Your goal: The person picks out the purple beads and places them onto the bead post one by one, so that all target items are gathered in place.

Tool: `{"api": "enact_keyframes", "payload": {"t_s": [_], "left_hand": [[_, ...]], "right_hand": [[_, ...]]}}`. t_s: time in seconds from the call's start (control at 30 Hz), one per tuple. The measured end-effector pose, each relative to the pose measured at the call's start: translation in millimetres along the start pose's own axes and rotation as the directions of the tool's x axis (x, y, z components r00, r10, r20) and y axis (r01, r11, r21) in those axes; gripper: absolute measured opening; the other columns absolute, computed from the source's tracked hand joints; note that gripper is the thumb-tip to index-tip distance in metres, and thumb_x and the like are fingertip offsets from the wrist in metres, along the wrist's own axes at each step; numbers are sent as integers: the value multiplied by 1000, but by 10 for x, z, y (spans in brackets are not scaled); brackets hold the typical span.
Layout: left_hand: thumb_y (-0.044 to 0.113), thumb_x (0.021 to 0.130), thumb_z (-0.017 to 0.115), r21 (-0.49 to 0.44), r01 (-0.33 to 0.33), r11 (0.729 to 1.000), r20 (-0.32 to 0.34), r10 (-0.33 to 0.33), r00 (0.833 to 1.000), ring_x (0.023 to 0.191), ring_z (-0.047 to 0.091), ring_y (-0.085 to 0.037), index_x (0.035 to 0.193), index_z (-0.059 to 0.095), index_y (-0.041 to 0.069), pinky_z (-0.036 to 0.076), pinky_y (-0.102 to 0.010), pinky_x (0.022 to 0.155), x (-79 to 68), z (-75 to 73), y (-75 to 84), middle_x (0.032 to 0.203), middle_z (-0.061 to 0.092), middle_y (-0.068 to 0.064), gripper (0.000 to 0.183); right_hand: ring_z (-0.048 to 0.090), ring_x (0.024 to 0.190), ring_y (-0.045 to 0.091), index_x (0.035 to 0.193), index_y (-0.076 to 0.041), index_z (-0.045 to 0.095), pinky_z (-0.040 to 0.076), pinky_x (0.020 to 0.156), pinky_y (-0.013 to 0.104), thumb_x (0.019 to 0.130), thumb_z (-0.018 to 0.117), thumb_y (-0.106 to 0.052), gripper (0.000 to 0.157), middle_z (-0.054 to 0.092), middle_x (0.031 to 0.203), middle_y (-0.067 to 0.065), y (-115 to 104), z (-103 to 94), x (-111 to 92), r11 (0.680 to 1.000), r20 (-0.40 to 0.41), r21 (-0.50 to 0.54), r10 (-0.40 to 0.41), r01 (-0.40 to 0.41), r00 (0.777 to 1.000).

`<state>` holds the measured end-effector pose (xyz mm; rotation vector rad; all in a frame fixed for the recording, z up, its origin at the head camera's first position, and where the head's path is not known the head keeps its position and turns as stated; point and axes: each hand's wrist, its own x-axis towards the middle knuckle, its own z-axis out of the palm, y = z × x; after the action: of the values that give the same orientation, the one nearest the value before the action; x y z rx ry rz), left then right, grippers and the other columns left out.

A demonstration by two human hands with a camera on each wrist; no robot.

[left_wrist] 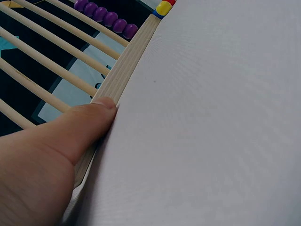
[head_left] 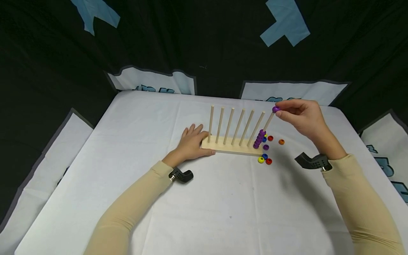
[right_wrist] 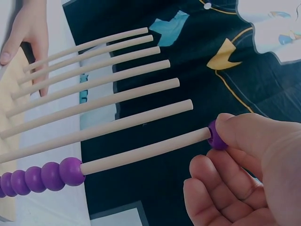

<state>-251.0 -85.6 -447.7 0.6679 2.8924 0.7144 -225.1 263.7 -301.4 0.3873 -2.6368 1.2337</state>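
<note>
A wooden peg stand (head_left: 234,147) with a row of upright pegs sits on the white table. My left hand (head_left: 192,143) grips its left end, the thumb along the front edge and the other fingers toward the back. Between thumb and fingertips, my right hand (head_left: 302,115) pinches a purple bead (right_wrist: 217,135) at the top of the rightmost peg (right_wrist: 146,151). In the right wrist view the peg's tip meets this bead. Lower on that same peg, several purple beads (head_left: 259,139) are stacked down to the base. The other pegs (head_left: 228,125) are bare.
Loose beads lie around the stand's right end: a purple one (head_left: 266,147), an orange one (head_left: 281,142), a red one (head_left: 270,138), plus yellow (head_left: 261,160), blue (head_left: 265,156) and red (head_left: 269,161) beads in front. Dark curtains (head_left: 204,42) hang behind the table.
</note>
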Motion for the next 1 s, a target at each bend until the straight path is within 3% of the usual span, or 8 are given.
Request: {"api": "enact_keyframes", "payload": {"t_s": [0.4, 1.0], "left_hand": [[59, 83, 76, -4, -2, 1000, -1, 2, 1000, 158, 11, -47, 143, 58, 16, 7, -64, 126, 2, -1, -4, 167, 28, -21, 76], [58, 82, 76, -13, -12, 1000, -7, 11, 1000, 157, 13, -48, 142, 59, 15, 8, -65, 125, -9, -15, 3, 166, 29, -21, 75]], "right_hand": [[66, 85, -11, 121, 6, 70, 52, 76, 6, 95, 71, -7, 30, 64, 93, -33, -10, 56, -1, 999, 15, 31, -9, 8, 1000], [63, 83, -12, 120, 6, 70, 51, 75, 4, 95, 71, -9, 28, 62, 93, -35, 28, 47, -28, 1000, -5, -6, -8, 8, 1000]]}}
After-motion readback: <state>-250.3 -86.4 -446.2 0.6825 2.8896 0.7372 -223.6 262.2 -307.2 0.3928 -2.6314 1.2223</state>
